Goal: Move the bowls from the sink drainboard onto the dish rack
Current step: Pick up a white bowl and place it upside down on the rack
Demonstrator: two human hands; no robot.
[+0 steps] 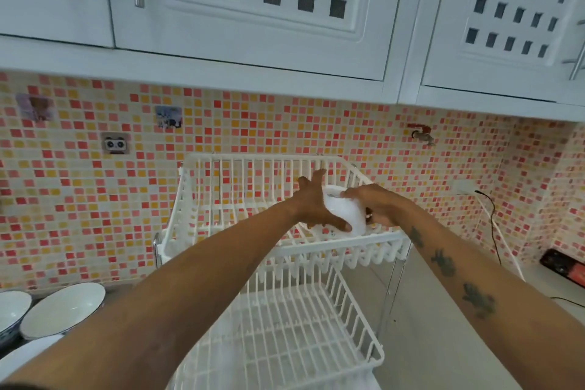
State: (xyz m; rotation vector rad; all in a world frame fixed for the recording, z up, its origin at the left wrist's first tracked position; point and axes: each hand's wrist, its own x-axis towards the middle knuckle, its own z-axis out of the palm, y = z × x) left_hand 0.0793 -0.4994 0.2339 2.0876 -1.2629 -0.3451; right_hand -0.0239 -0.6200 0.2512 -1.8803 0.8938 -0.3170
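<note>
Both hands hold a white bowl [345, 214] over the dish rack's [253, 199] top tier: left hand [311, 203] spread wide against it, right hand [375, 204] gripping its far side.

- Left hand [311, 204] reaches over the dish rack [221, 199], fingers spread wide
- Right hand [378, 206] beside it above the rack, fingers curled

Lower rack tier [304, 336] open above

Blurred bowl [345, 212]; rim behind hands.
</note>
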